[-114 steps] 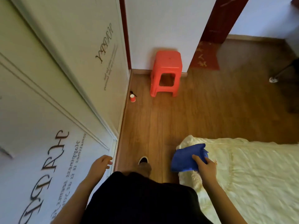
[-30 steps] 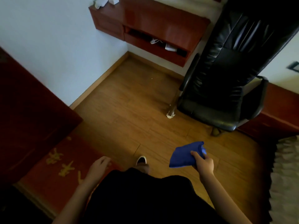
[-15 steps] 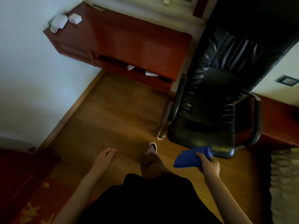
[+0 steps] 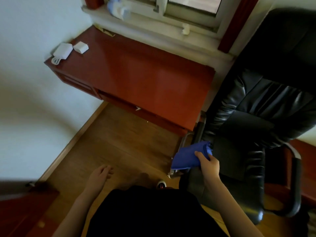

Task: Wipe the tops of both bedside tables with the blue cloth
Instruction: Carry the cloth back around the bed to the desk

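Nearing red desk (image 4: pixel 136 76), blue cloth (image 4: pixel 186 156) gripped.

Probably a home bedroom — red table (image 4: pixel 136 77), office chair (image 4: pixel 256 117).

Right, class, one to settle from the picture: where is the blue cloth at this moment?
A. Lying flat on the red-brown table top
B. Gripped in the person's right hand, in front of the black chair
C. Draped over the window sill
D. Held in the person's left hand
B: the right hand grips the bunched blue cloth in front of the black leather office chair; the left hand is empty.
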`<act>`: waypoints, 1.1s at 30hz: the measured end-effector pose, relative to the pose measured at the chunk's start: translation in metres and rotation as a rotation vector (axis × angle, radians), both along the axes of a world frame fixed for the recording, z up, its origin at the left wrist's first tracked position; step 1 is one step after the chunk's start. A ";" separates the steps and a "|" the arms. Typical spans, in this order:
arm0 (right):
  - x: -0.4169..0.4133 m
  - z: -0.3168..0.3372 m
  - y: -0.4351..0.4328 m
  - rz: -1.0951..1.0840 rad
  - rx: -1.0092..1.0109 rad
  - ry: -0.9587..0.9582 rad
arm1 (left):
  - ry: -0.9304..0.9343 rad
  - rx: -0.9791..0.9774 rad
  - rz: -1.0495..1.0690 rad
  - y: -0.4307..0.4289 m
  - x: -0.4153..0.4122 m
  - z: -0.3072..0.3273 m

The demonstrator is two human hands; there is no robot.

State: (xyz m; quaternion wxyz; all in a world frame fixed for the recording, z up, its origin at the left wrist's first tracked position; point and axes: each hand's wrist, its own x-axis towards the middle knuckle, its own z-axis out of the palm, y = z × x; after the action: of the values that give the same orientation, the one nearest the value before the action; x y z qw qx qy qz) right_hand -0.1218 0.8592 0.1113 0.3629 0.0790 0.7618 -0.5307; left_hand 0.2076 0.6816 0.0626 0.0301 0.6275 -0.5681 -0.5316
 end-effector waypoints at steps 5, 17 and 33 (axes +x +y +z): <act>-0.039 0.011 -0.070 -0.022 -0.039 0.057 | 0.023 -0.064 -0.194 -0.083 -0.072 0.022; -0.116 0.044 -0.258 -0.139 -0.188 0.210 | 0.032 -0.466 -0.780 -0.278 -0.264 0.044; -0.119 -0.054 -0.255 0.272 0.697 0.580 | -0.280 -0.711 -1.173 -0.310 -0.301 -0.055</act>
State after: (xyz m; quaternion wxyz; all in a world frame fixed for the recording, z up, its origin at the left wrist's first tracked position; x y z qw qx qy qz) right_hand -0.2408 0.6042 0.0569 0.1533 -0.0556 0.9679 -0.1911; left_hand -0.0937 0.3721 0.0079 -0.1321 0.2319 -0.9510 -0.1560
